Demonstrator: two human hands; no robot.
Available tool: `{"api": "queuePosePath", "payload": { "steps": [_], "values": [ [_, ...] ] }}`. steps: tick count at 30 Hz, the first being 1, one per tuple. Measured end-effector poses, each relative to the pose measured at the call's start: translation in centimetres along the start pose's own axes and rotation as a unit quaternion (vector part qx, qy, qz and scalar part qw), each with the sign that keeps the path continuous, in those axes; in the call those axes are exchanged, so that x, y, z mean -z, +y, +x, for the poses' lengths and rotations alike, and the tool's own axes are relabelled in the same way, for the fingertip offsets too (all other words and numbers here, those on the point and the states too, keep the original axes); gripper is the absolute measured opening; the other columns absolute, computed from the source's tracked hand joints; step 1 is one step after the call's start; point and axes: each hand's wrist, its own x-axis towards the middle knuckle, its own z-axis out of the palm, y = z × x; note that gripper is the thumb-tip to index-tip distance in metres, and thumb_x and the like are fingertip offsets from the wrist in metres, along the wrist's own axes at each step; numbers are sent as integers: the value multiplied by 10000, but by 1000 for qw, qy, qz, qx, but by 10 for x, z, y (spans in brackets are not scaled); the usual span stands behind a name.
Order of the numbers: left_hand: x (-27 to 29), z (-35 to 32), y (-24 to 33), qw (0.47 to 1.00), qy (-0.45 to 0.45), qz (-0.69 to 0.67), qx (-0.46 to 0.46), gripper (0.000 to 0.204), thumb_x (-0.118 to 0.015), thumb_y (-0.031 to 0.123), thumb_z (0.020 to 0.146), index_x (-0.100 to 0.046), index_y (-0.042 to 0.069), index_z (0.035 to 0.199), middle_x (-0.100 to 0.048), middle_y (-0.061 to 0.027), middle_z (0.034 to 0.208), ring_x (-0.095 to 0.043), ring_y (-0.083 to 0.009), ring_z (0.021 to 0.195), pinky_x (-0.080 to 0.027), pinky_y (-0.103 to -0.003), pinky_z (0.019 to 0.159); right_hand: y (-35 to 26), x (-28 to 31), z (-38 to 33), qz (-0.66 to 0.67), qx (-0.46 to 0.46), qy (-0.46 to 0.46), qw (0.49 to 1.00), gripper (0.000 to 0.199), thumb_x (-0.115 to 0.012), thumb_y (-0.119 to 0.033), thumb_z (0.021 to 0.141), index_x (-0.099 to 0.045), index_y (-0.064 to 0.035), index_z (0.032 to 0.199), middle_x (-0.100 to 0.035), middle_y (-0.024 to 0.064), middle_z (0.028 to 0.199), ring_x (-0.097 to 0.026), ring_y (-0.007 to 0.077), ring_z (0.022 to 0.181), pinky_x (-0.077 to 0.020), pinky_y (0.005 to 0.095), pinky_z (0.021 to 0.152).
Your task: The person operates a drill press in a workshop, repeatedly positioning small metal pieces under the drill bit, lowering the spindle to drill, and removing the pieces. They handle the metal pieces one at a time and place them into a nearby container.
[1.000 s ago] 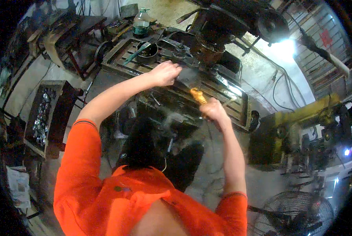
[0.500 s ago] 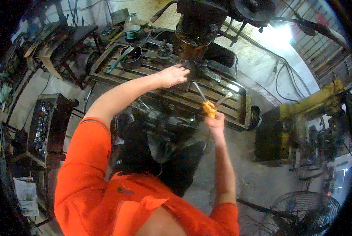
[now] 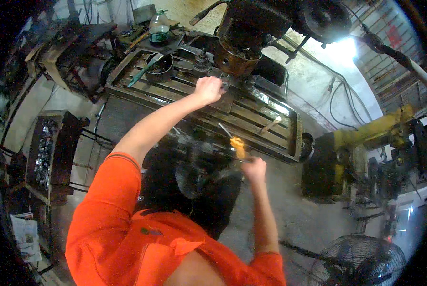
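My left hand [image 3: 208, 90] reaches over the slotted machine table [image 3: 251, 136], under the machine's rusty round head [image 3: 236, 59]. Its fingers are curled together at a dark block; what they hold there is hidden. Lower and to the right, my right hand [image 3: 254, 169] is closed around an orange air blow gun [image 3: 237, 145]. The gun's thin metal nozzle points up and left, in front of the table's near edge. A paintbrush [image 3: 270, 125] with pale bristles lies on the right part of the table.
A dark metal pot [image 3: 160, 71] with a green-handled brush [image 3: 144, 71] across it stands on the table's left. Behind is a plastic bottle [image 3: 159, 28]. A bin of metal bits [image 3: 44, 157] stands left, a yellow machine [image 3: 356, 138] right, a fan [image 3: 359, 262] lower right.
The blow gun in my right hand has moved down and left, off the table and away from the paintbrush. My left hand stays near the same block, its fingers curled more.
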Motion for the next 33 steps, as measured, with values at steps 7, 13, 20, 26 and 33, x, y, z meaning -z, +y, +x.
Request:
{"api": "queuePosePath", "payload": {
  "steps": [7, 13, 20, 26, 33],
  "values": [
    [-15, -7, -1, 998, 52, -28, 18, 327, -620, 359, 700, -606, 33, 668, -608, -161, 666, -605, -333, 640, -491, -434, 576, 12, 53, -23, 48, -41, -7, 998, 272, -613, -162, 609, -664, -24, 837, -610, 184, 655, -619, 271, 591, -487, 332, 599],
    [-13, -11, -6, 994, 90, -57, 41, 313, -605, 353, 674, -616, 41, 646, -600, -154, 632, -602, -327, 607, -490, -432, 568, -7, 70, -28, 56, -75, -29, 995, 329, -562, -119, 577, -657, 11, 863, -651, 157, 796, -631, 217, 756, -472, 287, 715],
    [-12, 3, -7, 994, 69, -50, 66, 300, -633, 334, 674, -619, 35, 648, -604, -156, 650, -609, -318, 640, -488, -424, 579, -25, 88, -23, 58, -10, 6, 998, 271, -559, -101, 602, -665, -5, 832, -646, 153, 755, -622, 200, 695, -472, 286, 685],
    [-1, 8, -16, 996, 14, -48, 77, 335, -658, 326, 694, -584, 33, 839, -620, -170, 759, -612, -326, 736, -490, -431, 625, -36, 193, 26, 74, 66, 96, 990, 391, -487, 5, 549, -643, 17, 908, -650, 111, 871, -613, 200, 818, -472, 306, 790],
    [-8, 32, -24, 994, -57, -72, 68, 292, -624, 266, 669, -592, 15, 814, -625, -160, 803, -606, -325, 793, -491, -420, 692, -96, 421, 115, 360, 351, 287, 816, 593, -439, -343, 819, -383, 91, 1221, -403, 262, 1247, -386, 379, 1174, -238, 469, 1033]
  ]
}}
